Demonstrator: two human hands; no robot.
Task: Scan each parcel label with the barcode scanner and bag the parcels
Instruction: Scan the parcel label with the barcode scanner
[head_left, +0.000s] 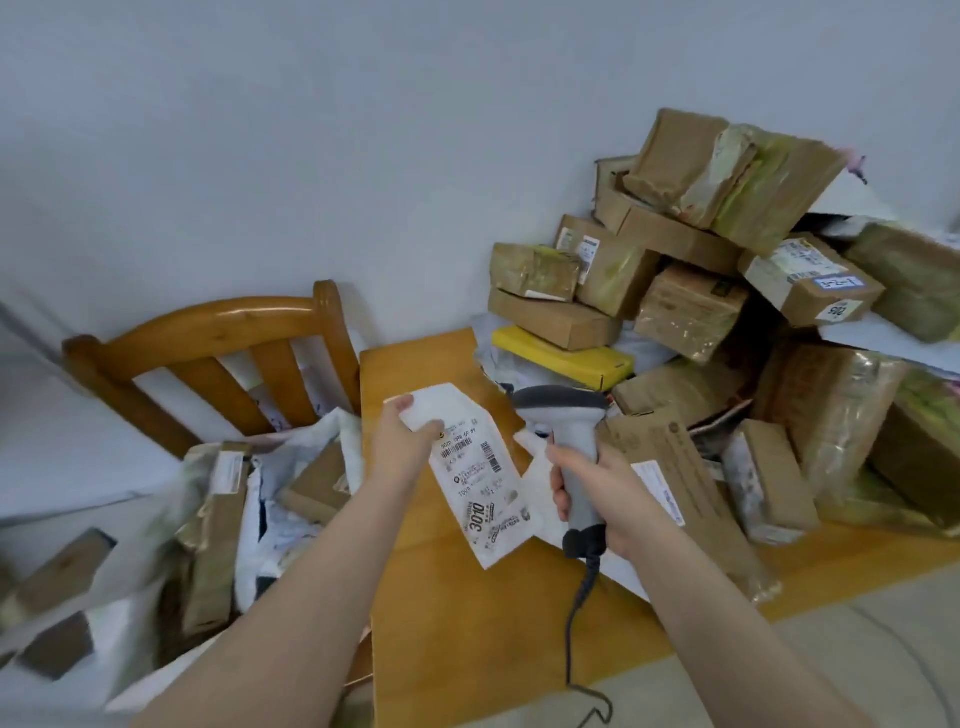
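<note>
White mailer parcel (448, 402) hangs at frame centre over the wooden table (467, 634), its top edge pinched in the left hand (408, 436), shipping label (483, 483) facing up. The right hand (597, 493) is wrapped around the barcode scanner (571, 441), whose head seems aimed past the label. A trigger pull now could read a box in the cardboard pile (727, 312) at right. The limp mailer could sag and blur the code, or slip short of the white bag (327, 431) at lower left.

At frame centre the left hand (402, 441) pinches the top edge of a flat white mailer parcel (480, 486), its printed barcode label (480, 480) facing up. Just right, the right hand (600, 496) grips a grey handheld barcode scanner (569, 441) above the orange wooden table (467, 623). Brown cardboard parcels (727, 312) are heaped at the right; a white bag (156, 561) of boxes sits lower left.
</note>
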